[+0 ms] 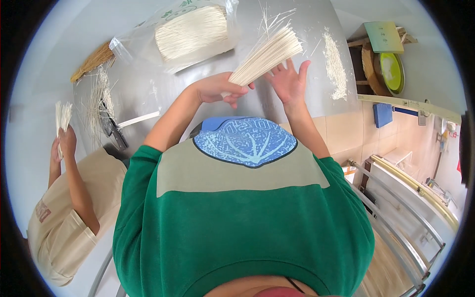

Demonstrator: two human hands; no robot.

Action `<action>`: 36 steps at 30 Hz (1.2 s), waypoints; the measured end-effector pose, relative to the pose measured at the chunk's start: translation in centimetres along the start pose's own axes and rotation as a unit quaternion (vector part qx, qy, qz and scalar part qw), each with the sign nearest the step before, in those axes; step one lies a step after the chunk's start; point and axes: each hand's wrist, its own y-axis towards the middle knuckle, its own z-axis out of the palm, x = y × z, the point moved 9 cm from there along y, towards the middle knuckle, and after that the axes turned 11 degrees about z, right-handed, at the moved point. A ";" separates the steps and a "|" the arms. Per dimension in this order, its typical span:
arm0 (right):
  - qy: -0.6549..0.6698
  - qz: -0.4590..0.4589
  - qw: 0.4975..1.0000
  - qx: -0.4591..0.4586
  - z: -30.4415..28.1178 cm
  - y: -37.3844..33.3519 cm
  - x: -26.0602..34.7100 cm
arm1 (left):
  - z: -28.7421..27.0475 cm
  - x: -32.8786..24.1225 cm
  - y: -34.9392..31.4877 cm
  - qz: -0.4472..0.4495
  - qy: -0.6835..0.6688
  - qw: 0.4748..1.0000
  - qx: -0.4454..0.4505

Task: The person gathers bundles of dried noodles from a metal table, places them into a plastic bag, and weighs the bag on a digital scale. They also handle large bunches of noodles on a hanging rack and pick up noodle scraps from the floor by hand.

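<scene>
A grey metal table (pixel 320 20) stands against a pale wall (pixel 24 84), with beige tiles (pixel 341 128) showing to the right of it. Over the table we see the left hand (pixel 222 90) grasping a bundle of thin pale sticks (pixel 269 54) by its lower end, the fingers wrapped around it, so that the bundle slants up and to the right, its far tips fanned and a few sticks poking out loose. The right hand (pixel 288 81) is just beside the bundle, palm up and fingers spread, gripping nothing; we cannot tell whether its fingertips touch the sticks. Farther right we see a strip of small pale pieces (pixel 335 64) on the table. Beyond the left forearm lies a thick stack of similar sticks (pixel 193 34) in a clear plastic bag (pixel 121 47), with a straw brush (pixel 92 62), scattered sticks (pixel 99 96) and a black-handled tool (pixel 116 136) farther left. At the left edge, we see a co-worker's hands (pixel 69 142) holding a smaller bundle (pixel 63 116) upright.
</scene>
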 end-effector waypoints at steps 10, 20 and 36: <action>-0.001 0.010 0.991 0.134 3.1 1.0 0.2 | -0.5 -1.2 1.6 0.035 0.499 0.858 -0.120; 0.050 0.020 0.993 0.104 2.2 1.0 0.9 | 0.2 -6.9 0.0 0.268 0.545 0.723 -0.329; -0.002 -0.010 0.995 0.100 2.3 0.3 -1.2 | 2.1 -5.8 0.9 0.209 0.661 0.644 -0.325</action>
